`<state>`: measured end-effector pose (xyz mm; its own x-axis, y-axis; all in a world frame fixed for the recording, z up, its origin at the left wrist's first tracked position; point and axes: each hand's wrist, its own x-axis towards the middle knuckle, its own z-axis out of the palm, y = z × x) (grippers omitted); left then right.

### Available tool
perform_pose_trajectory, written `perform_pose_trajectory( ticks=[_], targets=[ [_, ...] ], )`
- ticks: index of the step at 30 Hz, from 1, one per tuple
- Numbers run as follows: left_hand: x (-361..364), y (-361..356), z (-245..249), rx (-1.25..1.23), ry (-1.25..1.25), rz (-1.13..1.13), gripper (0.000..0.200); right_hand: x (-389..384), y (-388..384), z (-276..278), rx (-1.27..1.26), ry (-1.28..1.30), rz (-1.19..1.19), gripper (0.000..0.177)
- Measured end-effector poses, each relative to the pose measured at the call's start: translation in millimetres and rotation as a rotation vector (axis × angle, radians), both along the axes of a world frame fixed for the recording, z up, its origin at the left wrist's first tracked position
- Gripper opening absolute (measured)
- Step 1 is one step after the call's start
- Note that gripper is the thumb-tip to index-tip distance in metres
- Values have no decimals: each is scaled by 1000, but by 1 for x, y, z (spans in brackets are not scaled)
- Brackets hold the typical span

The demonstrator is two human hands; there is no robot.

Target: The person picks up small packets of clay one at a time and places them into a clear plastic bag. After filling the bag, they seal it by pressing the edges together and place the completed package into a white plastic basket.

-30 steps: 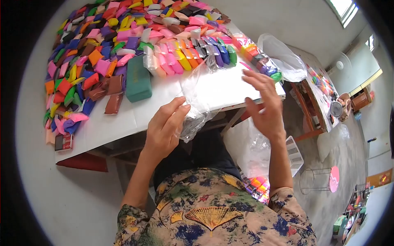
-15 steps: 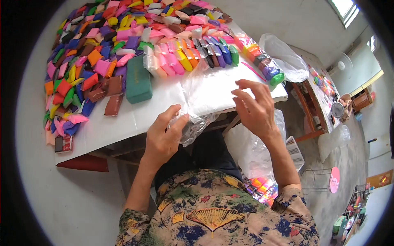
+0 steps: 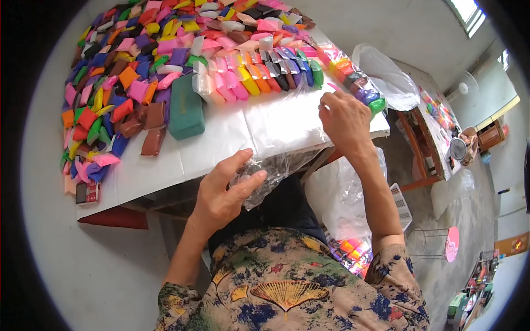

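My left hand (image 3: pixel 218 190) is at the table's front edge, thumb and index finger a little apart, with a crumpled clear plastic bag (image 3: pixel 270 174) gripped in it. The bag hangs over the edge above my lap. My right hand (image 3: pixel 346 118) is over the right part of the table, fingers curled together; whatever they pinch is hidden. Just beyond its fingertips shows a bit of a thin magenta strip (image 3: pixel 333 86). Close to this hand lies a clear pack of coloured packets (image 3: pixel 356 83), green at its near end.
A row of colour-sorted packets (image 3: pixel 265 74) lies beside a dark green block (image 3: pixel 186 107). Behind and left spreads a large heap of coloured packets (image 3: pixel 132 77). A small red device (image 3: pixel 88 193) sits at the left corner. White plastic bags (image 3: pixel 383 77) hang at the right.
My right hand has moved down onto the table near the magenta strip, and its spread fingers have curled together. My left hand has shifted slightly right and down with the clear bag.
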<state>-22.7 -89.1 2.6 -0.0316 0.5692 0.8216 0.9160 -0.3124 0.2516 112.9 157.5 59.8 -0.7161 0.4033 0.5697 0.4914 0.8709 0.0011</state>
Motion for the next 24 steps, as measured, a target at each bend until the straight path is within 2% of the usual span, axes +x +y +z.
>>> perform_pose_trajectory(
  ticks=[3, 7, 8, 11, 14, 15, 18, 20, 24],
  targets=[
    [-4, -3, 4, -12, -56, -13, 42, 13, 9, 8, -177, 165, -53, 14],
    [-8, -15, 10, -133, -88, -16, 47, 33, 24, 25, -537, 444, 38, 21],
    [-8, -18, 14, -180, -98, -17, 47, 36, 22, 28, -479, 463, 30, 21],
    [-9, -30, 56, -374, 132, 53, 46, 38, -3, 42, -350, 504, -19, 18],
    [9, -37, 84, -299, 245, 330, 48, 35, -5, 34, -17, 637, 32, 11],
    [24, -34, 83, -204, 286, 469, 45, 34, -8, 32, 20, 660, 27, 8],
    [57, -6, 71, -77, 242, 183, 41, 29, -21, 25, 104, 714, 25, 8],
    [70, 26, 68, -49, 320, 223, 37, 26, -28, 20, 131, 730, 45, 12],
    [54, 78, 58, -13, 402, 453, 35, 27, -34, 9, 183, 771, 153, 13]
  ],
)
